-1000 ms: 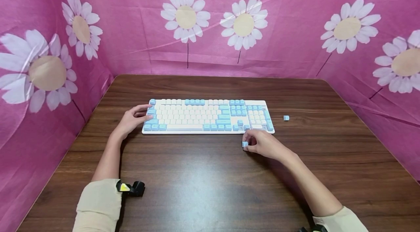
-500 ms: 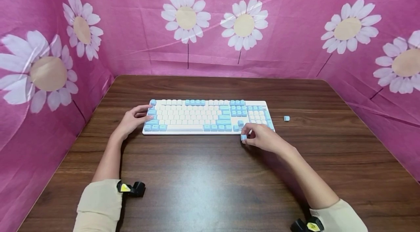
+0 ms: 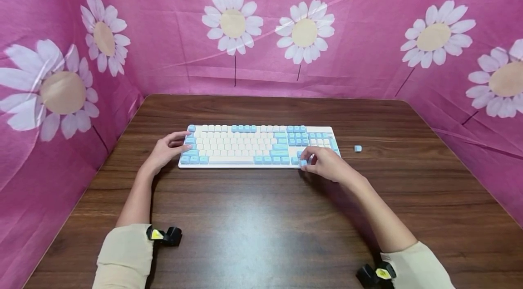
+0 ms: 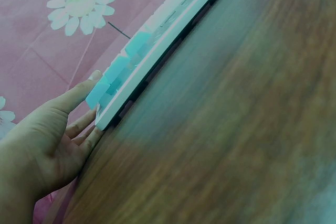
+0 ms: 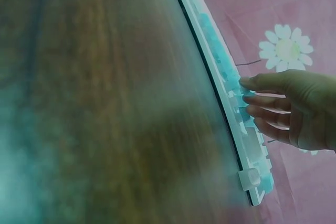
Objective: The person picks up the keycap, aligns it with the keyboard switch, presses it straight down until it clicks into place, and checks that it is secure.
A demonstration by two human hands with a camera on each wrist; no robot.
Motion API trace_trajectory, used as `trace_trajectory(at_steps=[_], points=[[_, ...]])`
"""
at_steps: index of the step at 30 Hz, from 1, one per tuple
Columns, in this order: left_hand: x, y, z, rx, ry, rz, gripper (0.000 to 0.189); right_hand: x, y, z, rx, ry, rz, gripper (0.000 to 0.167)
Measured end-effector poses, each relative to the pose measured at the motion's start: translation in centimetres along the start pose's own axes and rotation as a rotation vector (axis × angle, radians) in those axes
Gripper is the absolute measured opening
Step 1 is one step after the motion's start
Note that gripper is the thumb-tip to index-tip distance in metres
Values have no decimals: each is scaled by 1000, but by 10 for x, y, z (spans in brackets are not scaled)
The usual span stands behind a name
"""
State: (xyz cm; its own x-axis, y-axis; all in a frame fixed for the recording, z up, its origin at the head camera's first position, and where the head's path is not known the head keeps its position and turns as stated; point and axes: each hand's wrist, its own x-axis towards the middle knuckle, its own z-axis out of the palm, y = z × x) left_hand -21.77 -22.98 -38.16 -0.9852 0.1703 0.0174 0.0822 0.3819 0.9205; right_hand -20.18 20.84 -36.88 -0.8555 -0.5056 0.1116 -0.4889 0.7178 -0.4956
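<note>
A white and light-blue keyboard point(image 3: 233, 146) lies on the wooden table. My left hand point(image 3: 163, 152) holds its left end; in the left wrist view the thumb is over the blue keys and the other fingers are at the side edge. Between thumb and fingertips, my right hand point(image 3: 328, 165) pinches a small light-blue keycap point(image 3: 303, 163) at the keyboard's lower right, near the arrow keys. That hand covers part of the number pad. Whether the keycap touches the keyboard cannot be told.
A loose blue keycap point(image 3: 357, 149) sits on the table point(image 3: 245, 221), right of the keyboard. In the right wrist view a pale block point(image 5: 249, 178) stands at the keyboard's front edge. Pink flowered cloth point(image 3: 269, 71) surrounds the table on three sides.
My right hand has moved away from me with the pinched keycap, from the bare table in front of the keyboard onto its lower right. My left hand has stayed in place.
</note>
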Motion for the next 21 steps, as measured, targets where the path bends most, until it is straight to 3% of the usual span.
trace_trajectory(at_steps=[15, 21], points=[[1, -1, 1, -11, 4, -2, 49, 9, 4, -2, -12, 50, 40, 15], [10, -18, -3, -19, 1, -4, 52, 10, 7, 0, -35, 70, 39, 14]])
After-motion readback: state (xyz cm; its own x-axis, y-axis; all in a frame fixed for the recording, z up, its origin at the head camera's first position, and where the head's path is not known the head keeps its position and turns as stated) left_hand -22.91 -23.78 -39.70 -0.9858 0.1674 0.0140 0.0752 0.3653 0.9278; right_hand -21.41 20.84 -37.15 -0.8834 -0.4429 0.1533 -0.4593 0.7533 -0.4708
